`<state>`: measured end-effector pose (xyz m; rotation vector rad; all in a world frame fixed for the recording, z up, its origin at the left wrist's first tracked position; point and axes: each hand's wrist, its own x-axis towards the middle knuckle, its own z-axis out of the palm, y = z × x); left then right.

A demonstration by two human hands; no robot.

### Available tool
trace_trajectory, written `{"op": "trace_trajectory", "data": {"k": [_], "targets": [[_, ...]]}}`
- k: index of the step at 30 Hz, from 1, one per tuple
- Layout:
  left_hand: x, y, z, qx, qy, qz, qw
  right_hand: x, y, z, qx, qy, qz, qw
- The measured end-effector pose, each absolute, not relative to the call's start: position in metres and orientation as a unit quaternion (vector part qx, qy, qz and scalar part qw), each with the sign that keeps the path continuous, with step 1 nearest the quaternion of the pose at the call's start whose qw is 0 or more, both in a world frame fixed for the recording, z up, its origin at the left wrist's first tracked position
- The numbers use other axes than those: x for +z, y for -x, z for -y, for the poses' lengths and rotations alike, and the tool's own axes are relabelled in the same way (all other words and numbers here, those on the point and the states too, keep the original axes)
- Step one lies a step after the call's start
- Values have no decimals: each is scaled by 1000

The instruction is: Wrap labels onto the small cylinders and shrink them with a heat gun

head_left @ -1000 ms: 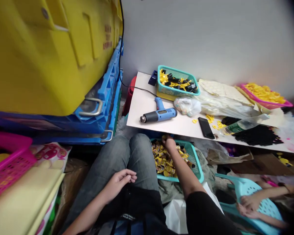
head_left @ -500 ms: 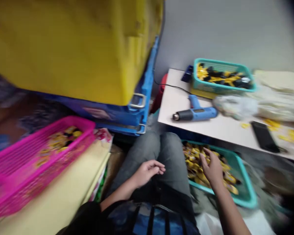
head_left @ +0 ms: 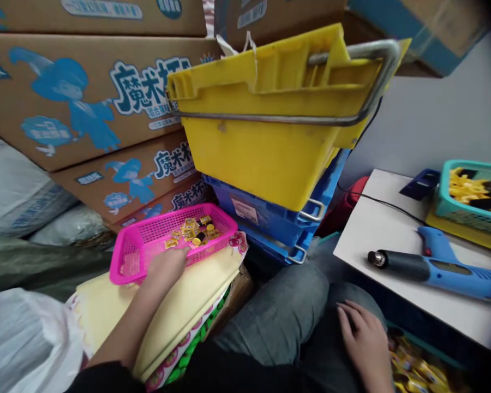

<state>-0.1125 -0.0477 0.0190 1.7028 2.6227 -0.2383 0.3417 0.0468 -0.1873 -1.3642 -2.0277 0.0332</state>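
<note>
At your left you have 1 bright pink, rectangular plastic basket with perforated walls (head_left: 208, 252), open-topped and upright on pale yellow flat sheets (head_left: 188, 295), its long sides slanting away to the right. Inside, towards the far right end, you see a loose cluster of small yellow-and-black pieces (head_left: 194, 232), some with round yellow ends, lying at mixed angles, their markings too small to read

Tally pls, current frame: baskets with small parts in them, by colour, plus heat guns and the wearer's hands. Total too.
Pink basket: 1
Teal baskets: 2, both partly out of view
Heat gun: 1
Hands: 2, left hand at the pink basket, right hand on the leg
Total: 6
</note>
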Motion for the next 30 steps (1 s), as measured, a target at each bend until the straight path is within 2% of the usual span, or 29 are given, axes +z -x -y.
{"op": "trace_trajectory", "data": {"k": [6,10,13,15,18,20,23,26,28,30], "targets": [[-6,91,95,-61,-564,-824,7,-173,-327,-43,64,536,767,346],[-20,90,128,2,-616,-788,1,-156,-313,-39,200,553,717,374],[-31,82,145,44,-698,-715,12,-133,-310,-28,304,587,613,433],[-40,65,151,63,-757,-650,32,-108,-312,-17,300,600,561,486],[-55,26,156,74,-807,-580,80,-61,-312,-1,188,556,618,523],[-66,0,157,57,-819,-556,130,-37,-303,4,145,505,719,454],[-77,-26,158,33,-815,-533,225,-27,-277,8,204,436,850,216],[-73,-27,153,43,-788,-498,361,-45,-250,17,245,361,900,-10],[-60,-16,141,55,-750,-470,462,-57,-239,24,241,345,903,-83],[-43,-5,116,44,-699,-447,556,-60,-237,29,223,348,906,-89]]}}
